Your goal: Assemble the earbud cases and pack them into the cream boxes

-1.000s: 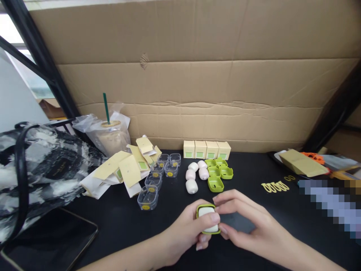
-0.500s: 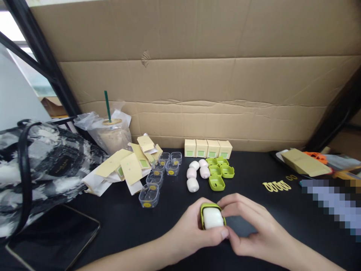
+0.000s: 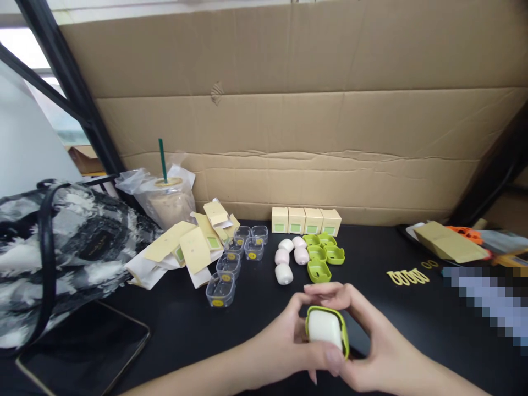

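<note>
Gripping a rounded white block [image 3: 325,328] within a lime-green shell [image 3: 345,342], low and right of center, in the curled left hand [image 3: 295,338]; arching the right hand [image 3: 377,341] loosely around the shell's right side, fingers parted from thumb, contact unclear. Facing loose pale blocks [image 3: 284,274] across the black surface [image 3: 181,319].

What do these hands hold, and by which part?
A white rounded block in a squarish green shell; left hand by its left side and near edge, right hand at near right corner.

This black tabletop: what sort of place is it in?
Probably a desk used as a small workspace: little boxes stand in a row, green cases cluster before them, and a handbag sits at the left.
</note>
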